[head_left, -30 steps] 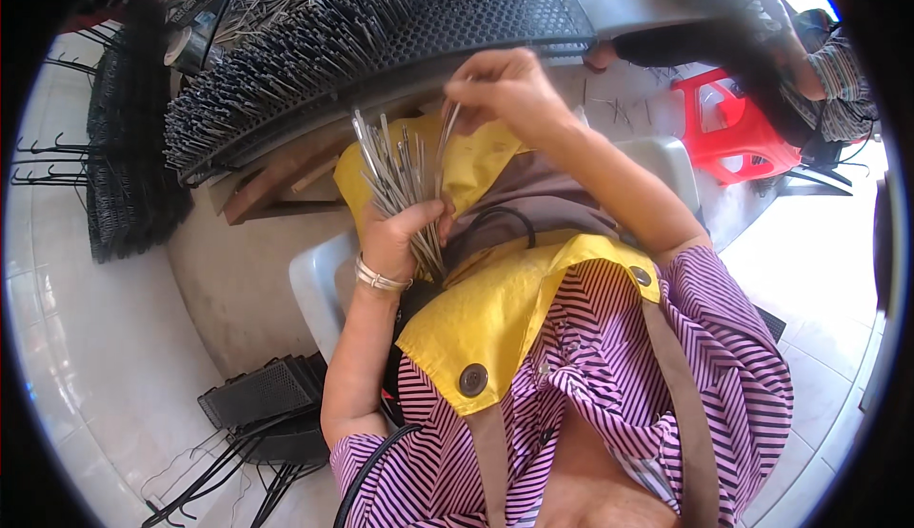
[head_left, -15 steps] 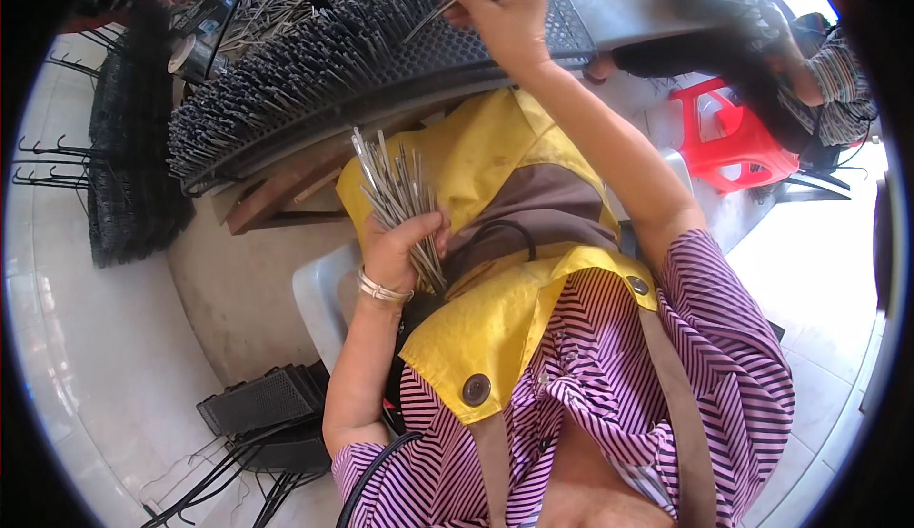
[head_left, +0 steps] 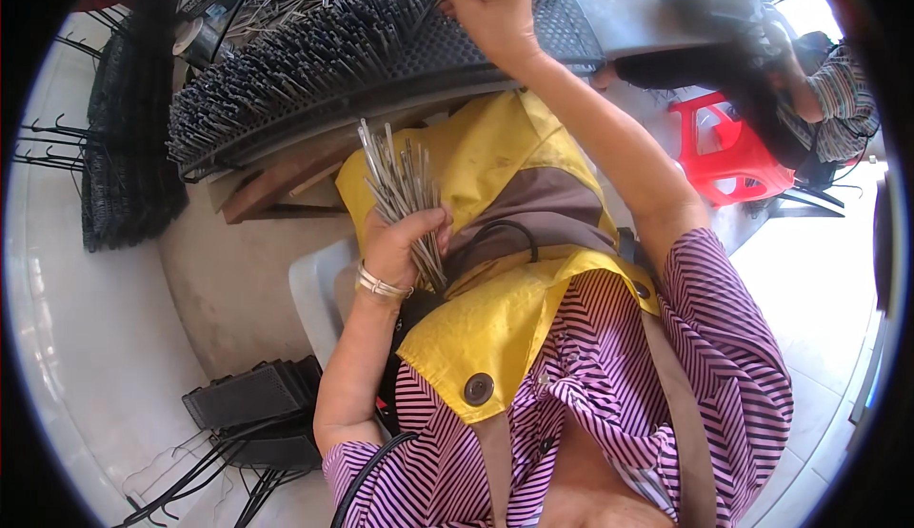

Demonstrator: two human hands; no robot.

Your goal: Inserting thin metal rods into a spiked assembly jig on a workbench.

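My left hand (head_left: 405, 247) is closed around a bundle of thin grey metal rods (head_left: 400, 171), held upright in front of my yellow apron. The rods fan out at the top, and their lower ends show beneath my fist. Above the black perforated rack (head_left: 466, 57), my right hand (head_left: 487, 12) is in a pinch, with a single rod (head_left: 426, 19) slanting down from its fingertips toward the holes. Many dark rods (head_left: 286, 76) stand packed on end across the rack's left and middle part. Bare holes show beneath my right hand.
Loose rods (head_left: 286, 0) lie heaped behind the rack. A metal can (head_left: 194, 40) stands to its left. Black racks (head_left: 129, 147) with hooks are stacked at far left, more black parts (head_left: 255, 404) at lower left. Another person (head_left: 809, 90) sits right, beside a red stool (head_left: 733, 152).
My right hand has shifted slightly left, and the rod at its fingertips now points more steeply down into the rack. My left hand keeps its bundle in nearly the same place.
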